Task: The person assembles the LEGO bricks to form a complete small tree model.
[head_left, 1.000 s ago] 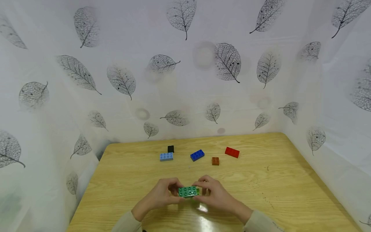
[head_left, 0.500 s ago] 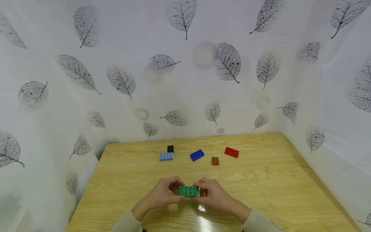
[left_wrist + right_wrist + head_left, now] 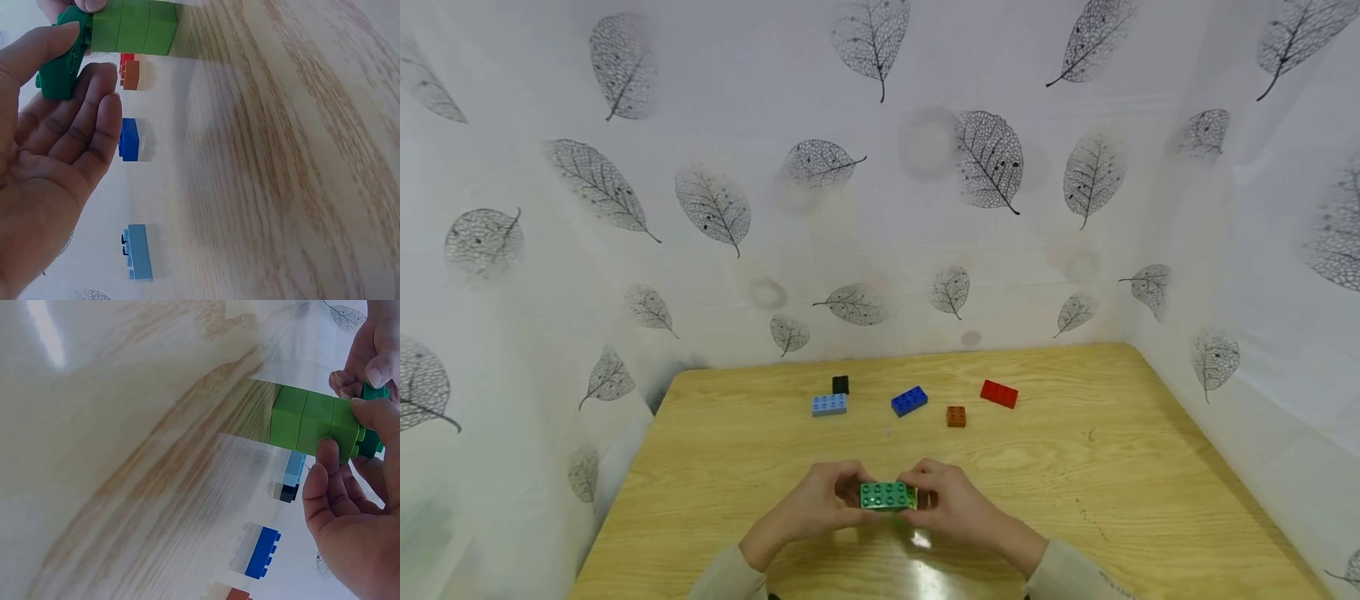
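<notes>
In the head view my left hand (image 3: 817, 503) pinches a dark green toy building brick (image 3: 883, 497) between thumb and fingers, near the front of the table. Under its right end shows a stack of light green bricks (image 3: 134, 26), which stands upright on the table. My right hand (image 3: 953, 505) holds this stack near its top, thumb and fingers on opposite sides, as the right wrist view shows. The dark green brick (image 3: 61, 74) sits at the stack's studs, somewhat tilted in the left wrist view. Whether it is pressed home I cannot tell.
Farther back on the wooden table (image 3: 722, 467) lie a light blue brick (image 3: 830, 405), a black brick (image 3: 841, 384), a blue brick (image 3: 910, 401), an orange-brown brick (image 3: 956, 417) and a red brick (image 3: 999, 394). A leaf-patterned white curtain (image 3: 880, 233) surrounds the table's back and sides.
The dark green brick has shifted and tipped slightly between my hands, first a little right, then back left. Both hands stay almost where they were, with the same hold.
</notes>
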Tool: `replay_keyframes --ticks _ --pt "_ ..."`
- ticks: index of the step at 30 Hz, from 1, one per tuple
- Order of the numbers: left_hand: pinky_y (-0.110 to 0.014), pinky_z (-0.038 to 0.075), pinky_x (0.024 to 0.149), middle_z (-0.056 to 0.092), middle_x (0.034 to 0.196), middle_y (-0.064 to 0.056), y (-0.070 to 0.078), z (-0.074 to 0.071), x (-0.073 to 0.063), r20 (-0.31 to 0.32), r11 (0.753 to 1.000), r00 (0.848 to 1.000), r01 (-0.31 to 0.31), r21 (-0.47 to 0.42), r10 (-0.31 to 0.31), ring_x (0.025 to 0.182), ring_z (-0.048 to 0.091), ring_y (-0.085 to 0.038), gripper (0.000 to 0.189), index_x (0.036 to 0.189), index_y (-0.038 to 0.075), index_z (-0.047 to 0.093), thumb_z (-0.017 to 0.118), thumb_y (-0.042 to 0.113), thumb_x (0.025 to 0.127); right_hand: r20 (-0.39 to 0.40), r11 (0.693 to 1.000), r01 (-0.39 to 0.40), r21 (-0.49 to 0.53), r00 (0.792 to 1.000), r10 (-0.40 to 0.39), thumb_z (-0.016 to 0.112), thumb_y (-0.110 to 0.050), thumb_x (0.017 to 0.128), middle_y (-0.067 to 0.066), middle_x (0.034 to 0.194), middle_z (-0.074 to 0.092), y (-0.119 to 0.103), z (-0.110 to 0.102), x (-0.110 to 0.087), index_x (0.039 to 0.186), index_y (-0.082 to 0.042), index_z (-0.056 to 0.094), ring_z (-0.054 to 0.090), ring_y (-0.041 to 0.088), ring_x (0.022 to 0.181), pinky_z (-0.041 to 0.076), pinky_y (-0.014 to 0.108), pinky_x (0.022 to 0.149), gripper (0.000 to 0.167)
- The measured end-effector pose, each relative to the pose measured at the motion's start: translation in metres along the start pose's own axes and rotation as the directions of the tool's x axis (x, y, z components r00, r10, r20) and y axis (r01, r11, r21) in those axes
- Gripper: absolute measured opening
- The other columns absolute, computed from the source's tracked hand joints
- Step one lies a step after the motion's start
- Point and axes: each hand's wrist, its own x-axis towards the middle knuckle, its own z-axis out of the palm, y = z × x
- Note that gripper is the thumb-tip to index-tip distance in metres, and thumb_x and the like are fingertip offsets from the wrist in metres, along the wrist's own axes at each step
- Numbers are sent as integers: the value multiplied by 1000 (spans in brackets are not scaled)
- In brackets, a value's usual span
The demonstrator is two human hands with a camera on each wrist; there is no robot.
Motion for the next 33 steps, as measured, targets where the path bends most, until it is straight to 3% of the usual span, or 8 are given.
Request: replay_keyframes --ticks 14,26,33 --pt "-21 54 74 71 98 4 -4 -1 0 0 1000 1000 27 9 -27 81 64 -7 24 109 20 72 85 22 89 23 997 -74 30 997 73 83 -21 92 -2 102 61 -1 0 1 130 -13 73 62 9 84 54 19 70 40" --pt "-22 56 73 71 98 2 -10 -1 0 0 1000 1000 -12 -9 12 80 64 -5 25 112 17 72 84 25 91 19 997 -74 3 997 74 83 -20 92 -2 100 61 -1 0 2 129 -10 73 61 4 82 54 19 69 40" --pt "-21 53 72 70 96 4 -7 -1 1 1 1000 1000 17 -8 -17 79 62 -6 24 110 19 73 85 21 89 -4 999 -37 -15 999 37 84 -23 92 -4 102 63 -2 1 1 126 -13 74 62 4 80 55 19 68 36"
